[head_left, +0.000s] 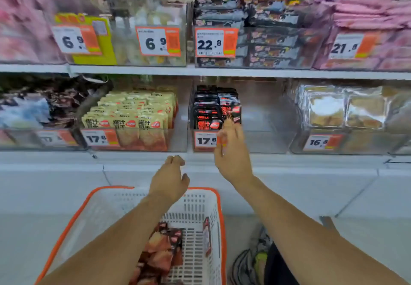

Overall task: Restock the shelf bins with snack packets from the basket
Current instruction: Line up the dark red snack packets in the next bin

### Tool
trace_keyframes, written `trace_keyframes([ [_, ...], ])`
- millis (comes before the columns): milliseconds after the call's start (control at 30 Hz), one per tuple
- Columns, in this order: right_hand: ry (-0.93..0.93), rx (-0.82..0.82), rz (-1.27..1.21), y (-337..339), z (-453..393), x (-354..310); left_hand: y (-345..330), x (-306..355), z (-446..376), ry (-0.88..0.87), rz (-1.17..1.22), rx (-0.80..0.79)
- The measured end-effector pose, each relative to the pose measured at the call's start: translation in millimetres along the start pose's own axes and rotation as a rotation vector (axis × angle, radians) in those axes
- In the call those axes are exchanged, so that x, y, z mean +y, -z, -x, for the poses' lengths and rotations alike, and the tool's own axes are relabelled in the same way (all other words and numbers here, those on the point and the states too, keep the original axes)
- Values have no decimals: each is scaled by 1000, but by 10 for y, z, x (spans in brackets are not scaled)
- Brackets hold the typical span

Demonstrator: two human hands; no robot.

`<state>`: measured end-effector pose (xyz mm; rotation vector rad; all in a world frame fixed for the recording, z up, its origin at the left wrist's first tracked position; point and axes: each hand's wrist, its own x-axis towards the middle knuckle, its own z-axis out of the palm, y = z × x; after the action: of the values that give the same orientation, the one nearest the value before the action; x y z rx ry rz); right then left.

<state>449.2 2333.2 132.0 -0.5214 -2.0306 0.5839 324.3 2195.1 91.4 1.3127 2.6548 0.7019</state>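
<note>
Frame centre: my right hand (231,149) is reaching at the half-filled bin (262,138) of black packets (213,109), fingers loose, holding nothing. Left hand (171,178) is hovering empty, loosely curled. Brown packets (160,253) are waiting in the basket (69,224), bottom.

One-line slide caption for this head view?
Right hand reaches the half-filled black-packet bin; left hand hovers empty over the white basket holding brown snack packets.
</note>
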Motion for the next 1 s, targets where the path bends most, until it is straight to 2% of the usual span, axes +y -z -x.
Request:
trace_keyframes([
  [167,-325,-390,7,-497,1170,175,-658,-547,571,233,-45,-390],
  [233,-496,-567,33,-692,1603,246,-927,-792,849,311,-9,-442],
  [333,-823,-950,45,-961,2103,305,-1232,-1203,1346,393,-4,-516],
  [400,-925,-1087,31,-1194,2268,333,-1375,-1530,1581,438,-43,-583],
  [433,-966,-1104,8,-1307,2294,320,-1425,-1681,1629,492,-14,-608],
  [533,-1062,-1095,13,-1793,2522,477,-1522,-1971,1613,561,26,-697],
  [633,-1090,-1252,37,-2401,3156,977,-1528,-2032,1608,525,-24,-818],
  [733,-961,-1498,150,-2266,2799,456,-1511,-2122,1581,506,-73,-911],
  [800,-1107,-1580,240,-2244,2781,406,-1494,-2144,1519,502,-106,-972],
  [867,-1258,-1582,183,-2202,2777,416,-1465,-2119,1450,495,-128,-1036],
  [933,-1274,-1649,163,-2158,2759,448,-1463,-2102,1420,496,-155,-1080],
  [1000,-1200,-1768,217,-2074,2721,473,-1471,-2072,1429,495,-161,-1088],
])
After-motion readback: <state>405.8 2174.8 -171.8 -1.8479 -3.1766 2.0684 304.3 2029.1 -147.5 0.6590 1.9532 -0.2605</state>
